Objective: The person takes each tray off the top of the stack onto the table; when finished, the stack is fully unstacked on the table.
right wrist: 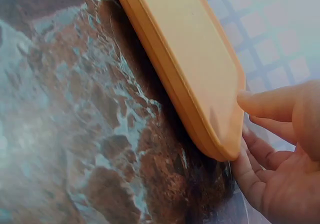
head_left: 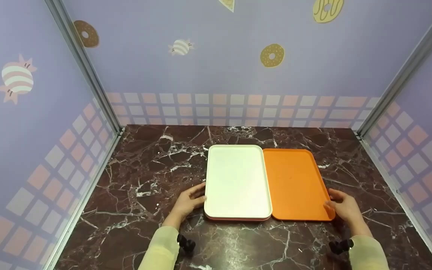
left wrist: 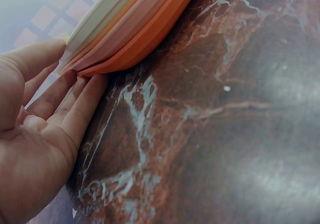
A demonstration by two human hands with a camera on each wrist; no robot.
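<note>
Two rounded rectangular patches of trays lie side by side in the head view. On the left is a white tray (head_left: 237, 180), topping a stack whose layered rims (left wrist: 125, 26) show white, yellow, pink and orange in the left wrist view. My left hand (head_left: 188, 204) holds that stack at its left edge, thumb at the white rim and fingertips low against the orange layer. To the right lies an orange tray (head_left: 294, 183). My right hand (head_left: 346, 209) pinches its near right edge, thumb on the rim and the other fingers beside and below it.
The trays sit on a dark red-brown marbled tabletop (head_left: 152, 161). Purple patterned panels (head_left: 219, 71) enclose it at the back and both sides, joined by grey metal corner posts (head_left: 84, 67). Small black devices (head_left: 186, 243) are worn at both wrists.
</note>
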